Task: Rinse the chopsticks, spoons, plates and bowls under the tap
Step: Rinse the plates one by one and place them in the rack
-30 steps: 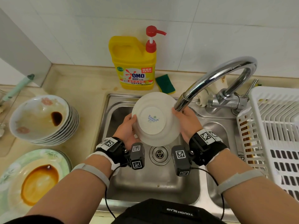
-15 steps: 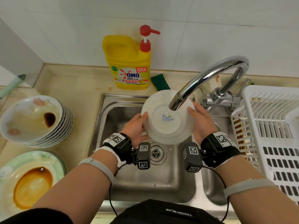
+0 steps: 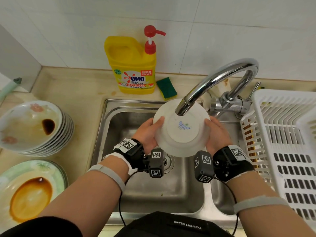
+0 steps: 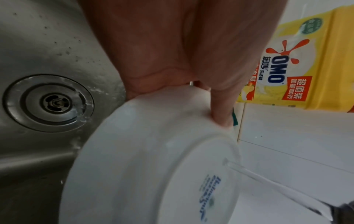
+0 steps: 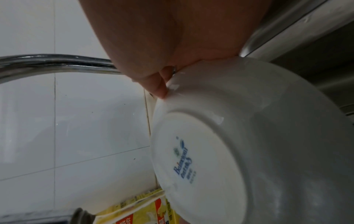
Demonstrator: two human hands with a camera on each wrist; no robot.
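Plate (image 3: pixel 181 132), grasped underside-up between left hand (image 3: pixel 147 132) and right hand (image 3: pixel 215 134), has shifted under tap (image 3: pixel 201 93), stream probably rinsing its base.

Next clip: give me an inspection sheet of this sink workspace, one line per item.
Surface: steel sink, wet near the drain.
Job's things: white plate, underside up, under the running tap; dirty bowls and sauce-stained plates stacked left.
Clutter: yellow soap bottle, green sponge.
Grip: left hand and right hand hold opposite rims.
Cables: black leads from wrist cameras.
Surroundings: white rack right, tiled wall.
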